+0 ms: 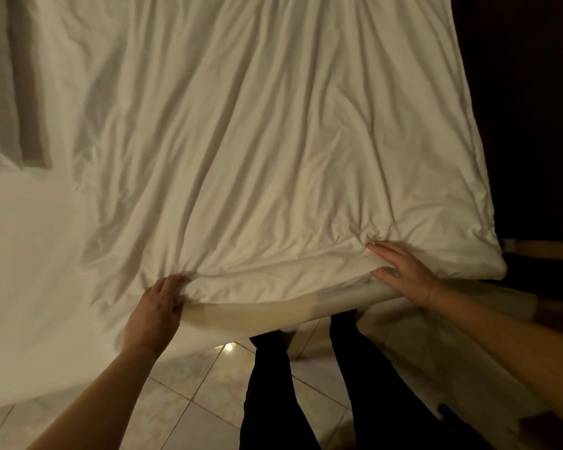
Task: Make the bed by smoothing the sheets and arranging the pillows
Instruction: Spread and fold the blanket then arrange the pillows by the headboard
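Where the upper left corner cuts it off, a soft white block with a shadowed band (0, 92) lies on the bed, probably a pillow, too dim to be sure. Below it a smooth white bed sheet (30, 254) runs out of frame at left, its near edge hanging over a pale tiled floor (189, 414).

Left hand (156, 306) enters from bottom left on a bare forearm, wrist bent up. Its fingers are curled close together and grip the near hem of a wrinkled white duvet (257, 141), fingertips buried in the fold.

The duvet covers the middle and right of the bed. Its top is cut off by the frame, its left edge lies on the sheet, and creases fan up from both hands. Under the hem, between the hands, a cream strip of bed edge (257, 311) shows. Black-trousered legs (364, 368) stand on the tiles right against that strip, feet hidden under it.

Right hand (403, 271) enters from lower right, palm down on the duvet near its right corner. The fingers are straight and pressed together, fabric is bunched at their tips, and the thumb is held apart along the hem. The duvet's rounded corner lies just past the hand.

Right of the bed is near black and detail is lost. A pale wooden rail (546, 250) sticks out beside the corner. Open floor shows only on the near side.
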Available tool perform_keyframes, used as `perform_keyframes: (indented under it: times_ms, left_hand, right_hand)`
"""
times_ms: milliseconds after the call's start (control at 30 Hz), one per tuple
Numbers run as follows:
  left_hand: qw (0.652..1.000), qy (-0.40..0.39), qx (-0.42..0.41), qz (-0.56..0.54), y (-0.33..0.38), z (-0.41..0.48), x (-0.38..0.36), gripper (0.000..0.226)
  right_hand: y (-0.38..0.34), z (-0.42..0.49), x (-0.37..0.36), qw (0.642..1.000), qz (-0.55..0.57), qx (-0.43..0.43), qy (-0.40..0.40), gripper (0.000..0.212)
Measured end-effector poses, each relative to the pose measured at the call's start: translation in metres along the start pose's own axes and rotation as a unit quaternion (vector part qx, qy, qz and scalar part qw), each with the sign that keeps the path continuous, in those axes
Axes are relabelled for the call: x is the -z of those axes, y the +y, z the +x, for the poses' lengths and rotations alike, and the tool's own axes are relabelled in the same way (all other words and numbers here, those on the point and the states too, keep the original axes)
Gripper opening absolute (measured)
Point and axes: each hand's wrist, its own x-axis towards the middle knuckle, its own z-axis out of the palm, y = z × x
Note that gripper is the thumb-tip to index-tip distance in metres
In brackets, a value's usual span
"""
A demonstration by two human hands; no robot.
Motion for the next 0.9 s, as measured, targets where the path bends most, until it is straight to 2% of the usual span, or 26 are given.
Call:
perform_keyframes:
  times_ms: [100, 167, 233, 300, 400, 467, 533, 633, 667, 800, 900]
  left_hand:
    - [1.000, -0.002, 0.005, 0.008, -0.003, 0.007, 0.000, 0.045]
    - [1.000, -0.001, 0.007, 0.015, -0.005, 0.010, 0.001, 0.044]
    - [1.000, 0.004, 0.006, 0.015, -0.004, 0.010, 0.001, 0.044]
    - [1.000, 0.011, 0.003, 0.015, -0.003, 0.008, 0.000, 0.044]
    - [1.000, 0.019, -0.004, 0.014, -0.004, 0.003, -0.001, 0.044]
    - [1.000, 0.023, -0.010, 0.015, -0.004, -0.001, -0.001, 0.043]
    - [1.000, 0.029, 0.007, 0.011, -0.001, -0.004, 0.000, 0.036]
    - [0.999, 0.022, 0.039, 0.021, 0.009, -0.003, 0.008, 0.013]
    - [0.998, 0.018, 0.043, 0.033, 0.012, -0.003, 0.013, 0.008]
    - [0.997, -0.002, 0.060, 0.058, 0.023, -0.010, 0.049, 0.030]
    - [0.996, 0.000, 0.085, 0.040, 0.048, -0.030, 0.089, 0.017]
  right_hand:
    - [-0.002, -0.003, 0.006, 0.998, 0.012, -0.024, -0.063, 0.091]
    - [-0.004, -0.004, 0.009, 0.997, -0.006, -0.033, -0.070, 0.098]
    - [-0.003, -0.004, 0.007, 0.994, -0.104, -0.011, -0.036, 0.099]
    - [-0.001, -0.004, 0.000, 0.975, -0.219, 0.031, -0.015, 0.098]
    - [0.000, -0.002, -0.016, 0.945, -0.320, 0.071, 0.013, 0.102]
    - [-0.001, 0.001, -0.021, 0.943, -0.326, 0.049, 0.053, 0.090]
    - [-0.007, 0.005, -0.019, 0.946, -0.311, 0.030, 0.082, 0.067]
    - [-0.023, 0.006, -0.006, 0.945, -0.318, 0.024, 0.069, 0.041]
    - [-0.029, 0.004, 0.000, 0.943, -0.325, 0.023, 0.065, 0.039]
    - [-0.051, -0.020, 0.033, 0.954, -0.289, 0.028, 0.079, 0.047]
    - [-0.069, -0.048, 0.069, 0.954, -0.285, 0.044, 0.078, 0.053]
